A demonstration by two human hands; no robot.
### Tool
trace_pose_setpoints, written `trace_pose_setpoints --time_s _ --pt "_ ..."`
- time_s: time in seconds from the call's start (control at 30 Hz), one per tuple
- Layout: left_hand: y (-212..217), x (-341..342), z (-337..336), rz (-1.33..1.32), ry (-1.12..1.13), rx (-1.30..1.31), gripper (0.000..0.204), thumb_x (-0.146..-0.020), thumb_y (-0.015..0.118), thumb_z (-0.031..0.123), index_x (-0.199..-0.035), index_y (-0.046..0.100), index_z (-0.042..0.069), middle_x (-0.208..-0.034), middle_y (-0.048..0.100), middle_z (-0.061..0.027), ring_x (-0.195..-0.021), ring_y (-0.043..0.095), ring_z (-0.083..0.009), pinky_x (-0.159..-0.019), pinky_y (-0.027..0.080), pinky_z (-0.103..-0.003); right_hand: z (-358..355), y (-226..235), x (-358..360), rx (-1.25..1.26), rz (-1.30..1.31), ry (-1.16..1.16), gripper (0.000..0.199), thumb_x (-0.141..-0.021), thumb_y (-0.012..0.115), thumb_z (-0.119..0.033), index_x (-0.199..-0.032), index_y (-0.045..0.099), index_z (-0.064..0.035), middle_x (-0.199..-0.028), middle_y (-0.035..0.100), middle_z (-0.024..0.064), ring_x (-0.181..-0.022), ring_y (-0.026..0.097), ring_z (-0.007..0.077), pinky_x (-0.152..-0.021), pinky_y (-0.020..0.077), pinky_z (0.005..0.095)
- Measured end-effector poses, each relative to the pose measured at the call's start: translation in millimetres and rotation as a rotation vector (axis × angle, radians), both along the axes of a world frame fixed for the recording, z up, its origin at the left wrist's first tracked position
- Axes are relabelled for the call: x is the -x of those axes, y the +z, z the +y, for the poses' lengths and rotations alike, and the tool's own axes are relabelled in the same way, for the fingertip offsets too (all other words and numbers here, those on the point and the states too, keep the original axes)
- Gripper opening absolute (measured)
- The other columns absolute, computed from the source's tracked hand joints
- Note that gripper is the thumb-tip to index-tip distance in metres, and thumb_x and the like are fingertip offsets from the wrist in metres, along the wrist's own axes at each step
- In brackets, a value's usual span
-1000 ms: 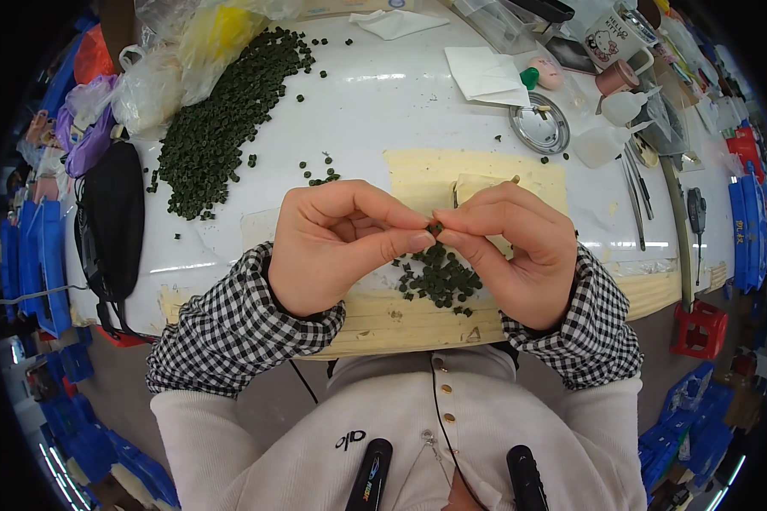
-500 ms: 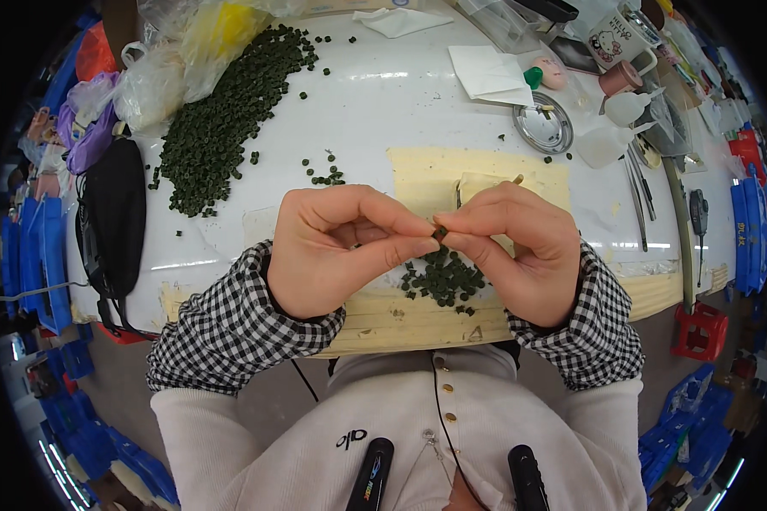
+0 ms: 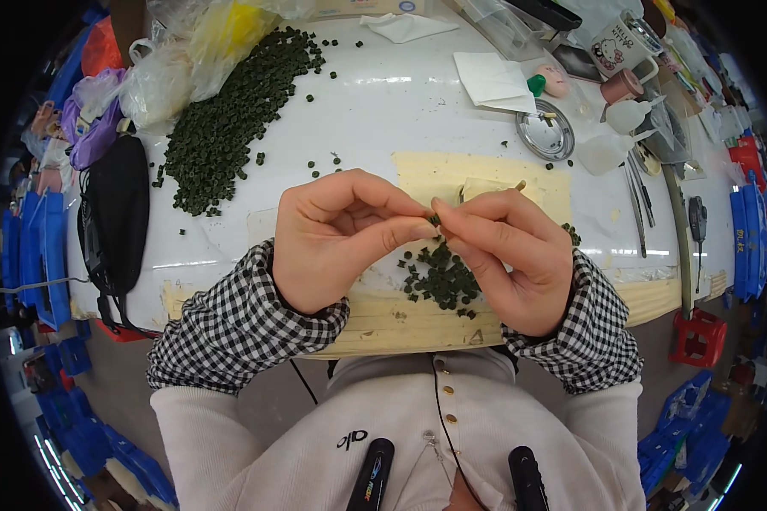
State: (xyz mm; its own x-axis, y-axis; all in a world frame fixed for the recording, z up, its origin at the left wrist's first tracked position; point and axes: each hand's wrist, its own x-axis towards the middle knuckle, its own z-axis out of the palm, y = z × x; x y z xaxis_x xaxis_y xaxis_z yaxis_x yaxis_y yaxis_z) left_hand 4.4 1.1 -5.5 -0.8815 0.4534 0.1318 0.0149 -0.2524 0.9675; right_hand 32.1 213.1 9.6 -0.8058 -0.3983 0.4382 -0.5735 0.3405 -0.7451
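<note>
A small dark green plastic piece (image 3: 435,221) sits between the thumb and index fingertip of my left hand (image 3: 328,247). My right hand (image 3: 520,260) is close against it from the other side. Its index fingertip reaches the piece, while the thumb is lower and apart from that finger. Below my fingertips lies a small heap of similar green pieces (image 3: 443,279) on the table. Part of that heap is hidden by my right thumb and fingers.
A large pile of green pieces (image 3: 222,136) spreads across the table's far left, beside plastic bags (image 3: 155,89) and a black pouch (image 3: 115,217). Toward the right are a round metal dish (image 3: 544,132), white tissue (image 3: 493,81), squeeze bottles (image 3: 605,152), tweezers (image 3: 636,209) and a mug (image 3: 618,47).
My right thumb has come away from the index finger, loosening the pinch on the green piece. Both hands' fingertips have risen slightly in view, and the piece has turned.
</note>
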Motion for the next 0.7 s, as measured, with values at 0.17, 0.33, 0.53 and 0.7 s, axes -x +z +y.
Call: trace_pose_setpoints --time_s 0.17,0.33,0.53,0.7 --pt "4.6 1.3 -0.5 0.098 0.052 0.086 0.015 -0.085 0.066 -0.005 -0.1 0.064 -0.008 -0.095 0.068 -0.0136 -0.091 0.066 -0.0157 -0.084 0.055 -0.026 -3.8 -2.1 -1.5 0.02 -0.018 -0.045 0.04 -0.084 0.062 0.008 -0.123 0.062 -0.0024 -0.094 0.06 0.0108 -0.075 0.06 0.0178 -0.065 0.049 0.024" --pt "5.3 2.9 -0.4 0.282 0.128 0.17 0.018 -0.082 0.067 -0.01 -0.098 0.065 -0.006 -0.093 0.069 -0.0126 -0.087 0.066 -0.0147 -0.078 0.054 -0.026 -3.6 -3.6 -1.9 0.01 -0.029 -0.031 0.04 -0.083 0.062 0.009 -0.122 0.062 -0.0014 -0.094 0.06 0.0107 -0.074 0.06 0.0174 -0.064 0.0483 0.0237" --pt "5.4 6.0 -3.3 0.487 0.123 0.295 0.022 -0.08 0.068 -0.011 -0.101 0.066 -0.005 -0.095 0.069 -0.015 -0.086 0.067 -0.0163 -0.078 0.054 -0.026 -3.0 -7.3 -1.1 0.02 -0.011 -0.039 0.04 -0.083 0.062 0.009 -0.122 0.062 -0.0011 -0.094 0.061 0.0107 -0.074 0.06 0.0172 -0.064 0.0483 0.0235" --pt "5.8 6.1 -1.9 0.484 0.131 0.287 0.022 -0.08 0.067 -0.011 -0.101 0.067 -0.005 -0.094 0.07 -0.0152 -0.085 0.067 -0.0167 -0.077 0.054 -0.026 -2.8 -4.6 -1.2 -0.008 -0.001 -0.048 0.04 -0.083 0.063 0.009 -0.122 0.062 -0.001 -0.094 0.061 0.0108 -0.074 0.06 0.0173 -0.064 0.0486 0.0237"
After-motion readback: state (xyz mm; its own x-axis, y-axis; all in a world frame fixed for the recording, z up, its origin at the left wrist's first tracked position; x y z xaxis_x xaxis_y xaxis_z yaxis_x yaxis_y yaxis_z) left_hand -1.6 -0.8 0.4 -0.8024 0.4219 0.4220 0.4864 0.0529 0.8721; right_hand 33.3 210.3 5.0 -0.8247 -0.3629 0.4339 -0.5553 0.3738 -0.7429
